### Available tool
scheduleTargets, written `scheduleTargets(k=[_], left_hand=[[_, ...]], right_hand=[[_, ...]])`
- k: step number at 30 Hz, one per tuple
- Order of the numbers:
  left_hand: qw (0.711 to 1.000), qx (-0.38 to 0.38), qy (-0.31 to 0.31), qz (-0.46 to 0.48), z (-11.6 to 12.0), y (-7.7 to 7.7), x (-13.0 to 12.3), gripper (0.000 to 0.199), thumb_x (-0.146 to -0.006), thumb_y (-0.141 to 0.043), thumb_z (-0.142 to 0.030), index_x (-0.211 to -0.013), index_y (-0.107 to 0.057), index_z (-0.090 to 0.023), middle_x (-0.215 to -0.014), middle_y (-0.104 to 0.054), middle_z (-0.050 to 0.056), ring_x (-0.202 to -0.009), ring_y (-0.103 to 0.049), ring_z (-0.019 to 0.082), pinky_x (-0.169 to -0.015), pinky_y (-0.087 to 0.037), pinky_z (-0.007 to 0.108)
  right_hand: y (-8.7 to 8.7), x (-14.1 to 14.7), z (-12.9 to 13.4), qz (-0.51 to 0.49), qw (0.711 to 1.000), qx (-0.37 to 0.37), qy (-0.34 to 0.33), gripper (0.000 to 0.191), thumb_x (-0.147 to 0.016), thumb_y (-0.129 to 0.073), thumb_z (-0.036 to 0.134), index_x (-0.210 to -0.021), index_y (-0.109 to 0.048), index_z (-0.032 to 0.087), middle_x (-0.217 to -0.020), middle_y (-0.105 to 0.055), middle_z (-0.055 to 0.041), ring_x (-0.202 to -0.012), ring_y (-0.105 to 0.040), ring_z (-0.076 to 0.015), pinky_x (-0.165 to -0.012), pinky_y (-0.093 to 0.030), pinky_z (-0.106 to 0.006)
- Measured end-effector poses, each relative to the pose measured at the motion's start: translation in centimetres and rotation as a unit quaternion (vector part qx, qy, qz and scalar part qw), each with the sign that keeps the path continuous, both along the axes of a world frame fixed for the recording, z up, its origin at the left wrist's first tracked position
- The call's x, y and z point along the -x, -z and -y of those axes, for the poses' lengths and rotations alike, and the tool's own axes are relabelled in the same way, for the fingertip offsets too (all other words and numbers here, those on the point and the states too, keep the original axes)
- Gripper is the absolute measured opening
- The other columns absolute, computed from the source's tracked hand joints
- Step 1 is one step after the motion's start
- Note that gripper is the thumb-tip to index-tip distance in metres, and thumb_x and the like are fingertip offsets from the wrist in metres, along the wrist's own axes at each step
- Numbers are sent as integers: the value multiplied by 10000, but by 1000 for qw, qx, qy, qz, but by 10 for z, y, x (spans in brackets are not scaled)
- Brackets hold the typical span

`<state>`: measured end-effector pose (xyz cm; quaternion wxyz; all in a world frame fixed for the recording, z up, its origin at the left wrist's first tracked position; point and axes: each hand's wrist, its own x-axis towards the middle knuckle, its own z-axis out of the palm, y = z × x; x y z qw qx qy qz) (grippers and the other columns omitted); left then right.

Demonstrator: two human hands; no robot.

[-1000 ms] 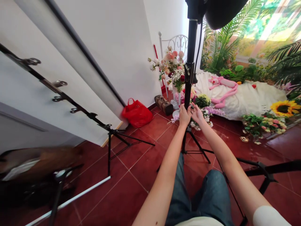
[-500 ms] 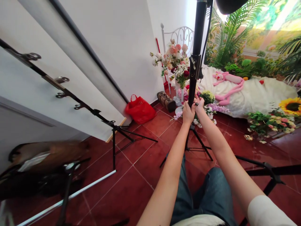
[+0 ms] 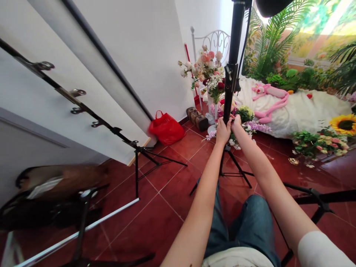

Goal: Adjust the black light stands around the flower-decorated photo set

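On my head view, the only feed I have, I see the black pole (image 3: 235, 37) of a light stand rising nearly upright, its top leaning slightly to the right, just ahead of the person's knees. The left hand (image 3: 223, 132) is on the lower part of the pole, fingers wrapped round it from the left side. The right hand (image 3: 236, 122) is at the pole's right side, level with the left and just beside it. Its fingers are bent in toward the pole, but I cannot tell whether they pinch anything there; the tips are too small and partly hidden. Above both hands I make out a black clamp collar (image 3: 230, 76) on the pole, and below them the spread tripod legs (image 3: 239, 168) stand on the red tiled floor (image 3: 178, 178). A black cable (image 3: 246, 42) hangs along the pole's right side from near the dark lamp head (image 3: 274, 6), cut off by the top edge. Behind the hands I see a flower bouquet (image 3: 208, 63); a red bag (image 3: 167, 129) sits on the floor to their left.
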<state>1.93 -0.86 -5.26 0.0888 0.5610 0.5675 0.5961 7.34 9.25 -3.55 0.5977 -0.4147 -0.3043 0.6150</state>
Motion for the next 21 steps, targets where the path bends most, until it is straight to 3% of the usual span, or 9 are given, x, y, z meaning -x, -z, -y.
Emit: scheduleTargets(k=[3,13,21], left_hand=[[1000,-3,9,-6,-3,1,2,530,-941,-347,-674,-1124,-473,-193,-1110,-609,147,-1114,-638,259,-964,-504,405],[999,13,33,1,0,-2,4,440,-964,-394,-599,-1125,-480,-199,-1149,-588,146,-1136,-618,249,-996,-501,424],[997,69,32,26,3,-8,2,364,-974,-465,-493,-1147,-452,-173,-1135,-589,156,-1128,-624,277,-997,-506,461]], right_hand=[[1,-3,13,-14,999,37,20,229,-942,-487,369,-839,-578,186,-498,-466,73,-439,-476,-102,-475,-477,-215],[6,-1,34,75,990,-58,101,441,-950,-451,636,-754,-436,241,-574,-511,59,-493,-518,-103,-497,-451,-215],[4,1,25,237,946,-35,219,254,-996,-420,358,-765,-374,262,-853,-604,-19,-896,-626,-151,-827,-524,-269]])
